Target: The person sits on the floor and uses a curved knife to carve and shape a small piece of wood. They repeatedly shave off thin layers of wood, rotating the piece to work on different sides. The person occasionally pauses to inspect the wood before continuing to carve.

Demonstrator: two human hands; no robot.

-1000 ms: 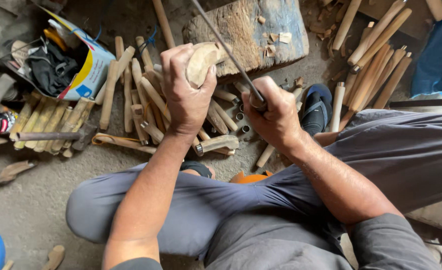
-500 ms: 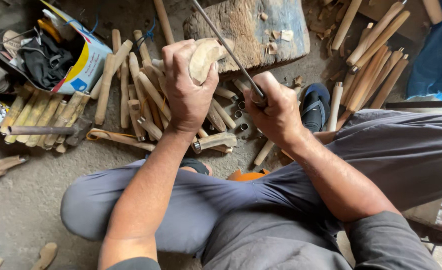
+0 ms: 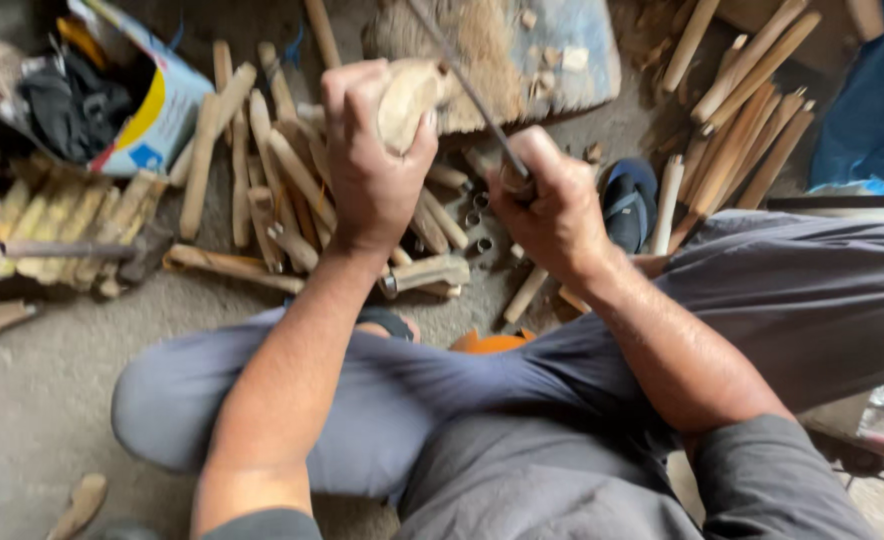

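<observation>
Left hand point(image 3: 367, 165) grips wooden piece point(image 3: 405, 100); right hand point(image 3: 552, 205) grips blade point(image 3: 467, 90) against it.

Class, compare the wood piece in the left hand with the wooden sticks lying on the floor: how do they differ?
The wood piece is short, rounded and pale; the wooden sticks are long and slender. The piece is gripped off the floor by the left hand, beside a thin blade held by the right hand; the sticks lie loose, untouched. Both are bare wood.
</observation>
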